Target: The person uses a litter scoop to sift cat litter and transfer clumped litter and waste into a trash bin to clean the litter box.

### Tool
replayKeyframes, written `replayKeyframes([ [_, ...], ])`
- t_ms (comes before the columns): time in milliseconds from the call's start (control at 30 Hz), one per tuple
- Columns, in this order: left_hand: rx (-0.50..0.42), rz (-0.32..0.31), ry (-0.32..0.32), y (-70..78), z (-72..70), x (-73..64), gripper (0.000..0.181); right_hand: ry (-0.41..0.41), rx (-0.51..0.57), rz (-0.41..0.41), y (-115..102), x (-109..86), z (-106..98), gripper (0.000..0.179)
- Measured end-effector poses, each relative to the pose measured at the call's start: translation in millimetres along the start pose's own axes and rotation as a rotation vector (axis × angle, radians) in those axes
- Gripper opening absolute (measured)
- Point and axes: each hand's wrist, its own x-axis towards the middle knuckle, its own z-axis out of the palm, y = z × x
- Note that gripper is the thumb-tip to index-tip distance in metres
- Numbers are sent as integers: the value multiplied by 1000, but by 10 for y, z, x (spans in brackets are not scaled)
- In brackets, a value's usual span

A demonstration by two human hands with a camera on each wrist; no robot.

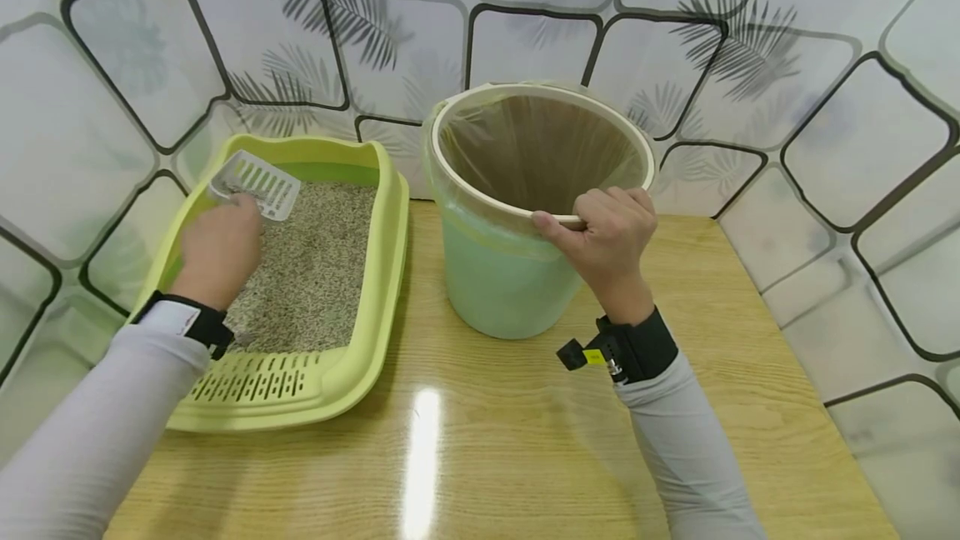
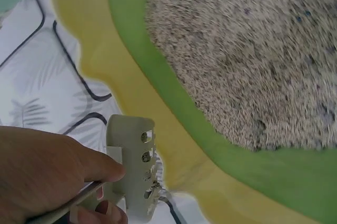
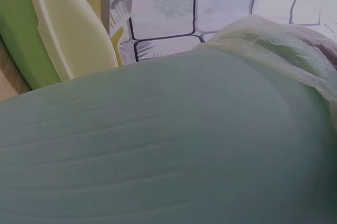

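Now, in the left of the head view, the left hand [image 1: 220,248] is clamped round the handle of a pale, slotted plastic scoop [image 1: 258,182] with grey bits on it, at the upper-left side of a yellow-green plastic tray [image 1: 388,273] holding speckled beige granules [image 1: 315,257]. Right of centre, the right hand [image 1: 609,227] grips the front rim of a round mint-green bin [image 1: 502,286] lined with a translucent bag [image 1: 487,140]. Tray and bin stand on a wood-grain tabletop [image 1: 517,448].
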Motion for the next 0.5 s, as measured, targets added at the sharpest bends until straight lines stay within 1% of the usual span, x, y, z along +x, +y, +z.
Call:
replayKeyframes([
  [33,26,12,22,12,5,-7,28,0,0,-3,-1,0,0,80],
  [133,81,31,53,39,24,-24,36,7,2,-5,-6,-1,6,80],
  [267,90,38,70,57,51,-35,40,9,-1,-5,-9,1,11,80],
  [400,93,52,92,55,88,-44,40,8,-2,-2,-9,-3,7,80],
  [433,90,56,90,55,87,-46,40,8,-2,-1,-8,-6,5,80],
  [467,76,61,73,48,79,-42,41,8,-2,0,-8,-8,1,80],
  [500,43,63,46,36,73,-33,38,7,-2,1,-6,-9,-2,80],
])
